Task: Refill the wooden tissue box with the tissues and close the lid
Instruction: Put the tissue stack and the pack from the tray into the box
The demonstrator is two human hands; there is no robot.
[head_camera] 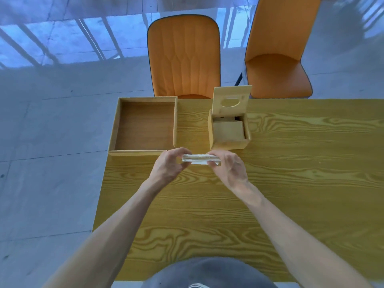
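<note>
A small wooden tissue box (pixel 228 143) stands on the table, its lid (pixel 231 98) with an oval slot tilted up at the back. Some tissues lie inside the box. Just in front of it I hold a flat stack of white tissues (pixel 199 159) above the table. My left hand (pixel 170 165) grips the stack's left end and my right hand (pixel 228 168) grips its right end. The stack is level and sits a little to the left of the box.
An empty wooden tray (pixel 143 151) rests at the table's far left corner, partly over the edge. Two orange chairs (pixel 185 57) (pixel 276 65) stand beyond the far edge. The wood-grain table (pixel 291 173) stretches right and toward me.
</note>
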